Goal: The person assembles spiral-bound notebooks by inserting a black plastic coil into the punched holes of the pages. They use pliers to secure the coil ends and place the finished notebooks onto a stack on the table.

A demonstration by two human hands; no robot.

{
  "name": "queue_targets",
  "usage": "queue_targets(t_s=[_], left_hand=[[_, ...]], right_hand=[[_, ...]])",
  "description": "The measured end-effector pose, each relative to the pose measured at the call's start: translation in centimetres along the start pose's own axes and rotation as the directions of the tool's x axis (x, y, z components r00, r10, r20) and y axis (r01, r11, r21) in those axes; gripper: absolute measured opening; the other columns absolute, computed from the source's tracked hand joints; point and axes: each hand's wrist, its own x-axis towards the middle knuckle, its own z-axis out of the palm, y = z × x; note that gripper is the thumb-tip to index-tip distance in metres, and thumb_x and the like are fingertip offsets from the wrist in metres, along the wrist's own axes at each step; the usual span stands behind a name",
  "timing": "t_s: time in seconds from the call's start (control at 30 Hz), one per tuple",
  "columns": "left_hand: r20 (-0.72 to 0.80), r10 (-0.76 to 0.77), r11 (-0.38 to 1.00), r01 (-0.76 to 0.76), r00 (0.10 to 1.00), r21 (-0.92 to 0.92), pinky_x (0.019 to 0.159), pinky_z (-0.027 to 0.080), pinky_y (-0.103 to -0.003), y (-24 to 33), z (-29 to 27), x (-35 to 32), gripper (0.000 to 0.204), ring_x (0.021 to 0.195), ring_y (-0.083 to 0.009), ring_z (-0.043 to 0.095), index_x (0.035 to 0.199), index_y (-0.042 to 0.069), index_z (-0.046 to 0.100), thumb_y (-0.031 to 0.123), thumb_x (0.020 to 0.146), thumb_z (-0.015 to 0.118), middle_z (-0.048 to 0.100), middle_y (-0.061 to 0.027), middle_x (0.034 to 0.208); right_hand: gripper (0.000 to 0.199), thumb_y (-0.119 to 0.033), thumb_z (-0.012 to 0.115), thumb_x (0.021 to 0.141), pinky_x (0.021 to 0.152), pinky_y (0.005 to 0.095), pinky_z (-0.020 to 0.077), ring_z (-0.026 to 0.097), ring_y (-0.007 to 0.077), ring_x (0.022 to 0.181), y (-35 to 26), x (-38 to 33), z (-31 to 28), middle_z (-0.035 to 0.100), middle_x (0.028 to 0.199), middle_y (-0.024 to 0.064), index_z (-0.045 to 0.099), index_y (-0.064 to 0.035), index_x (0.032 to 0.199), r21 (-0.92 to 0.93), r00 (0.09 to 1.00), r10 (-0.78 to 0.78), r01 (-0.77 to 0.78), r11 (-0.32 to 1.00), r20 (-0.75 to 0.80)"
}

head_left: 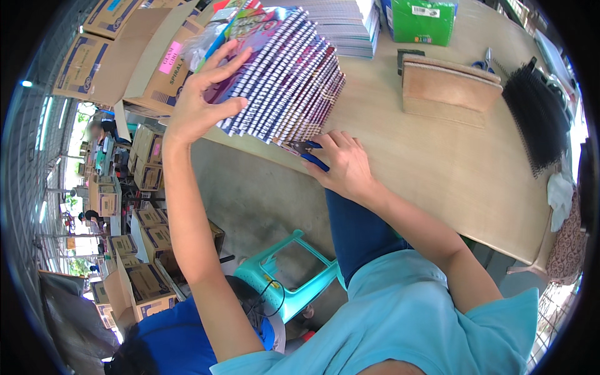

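Note:
A stack of spiral notebooks (284, 81) leans at a slant near the table edge, white wire bindings facing me and a purple cover on the left. My left hand (199, 103) lies against its left side, fingers spread over the cover and thumb touching the bindings. Closed in my right hand (345, 164) are small blue-handled cutting pliers (315, 159). Their jaws meet the lower end of the bindings at the stack's near corner. What exactly lies between the jaws is too small to tell.
The wooden table (431, 162) holds a white book stack (340, 25), a green package (424, 22), a brown wooden stand (447, 87), scissors (484, 62) and black spiral wires (537, 115). Cartons (165, 62) stand left. Below are a turquoise stool (284, 294) and a person in blue (178, 334).

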Motion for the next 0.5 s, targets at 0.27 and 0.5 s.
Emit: queue_targets(t_s=[0.27, 0.5], left_hand=[[0.0, 0.038, 0.999, -0.038, 0.999, 0.024, 0.114, 0.029, -0.037, 0.0, 0.0, 0.1, 0.069, 0.139, -0.0238, 0.038, 0.135, 0.009, 0.058, 0.011, 0.068, 0.073, 0.039, -0.0147, 0.15], [0.0, 0.047, 0.998, -0.046, 0.999, 0.051, 0.114, 0.028, -0.037, -0.2, -0.1, 0.3, 0.067, 0.139, -0.0252, 0.037, 0.134, 0.011, 0.059, 0.017, 0.069, 0.074, 0.039, -0.0153, 0.151]], right_hand=[[0.03, -0.025, 0.071, 0.079, 0.065, 0.0429, 0.0517, 0.063, 0.0334, 0.068, 0.6, 0.7, 0.8, 0.065, 0.082, 0.0158, 0.063, -0.0023, 0.097, 0.198, 0.995, 0.063, -0.076, 0.977, 0.071], [0.033, -0.028, 0.069, 0.083, 0.064, 0.0432, 0.0529, 0.064, 0.0315, 0.063, 0.4, 1.9, -0.5, 0.067, 0.078, 0.0163, 0.066, -0.0014, 0.103, 0.446, 0.871, 0.35, -0.481, 0.755, 0.346]])
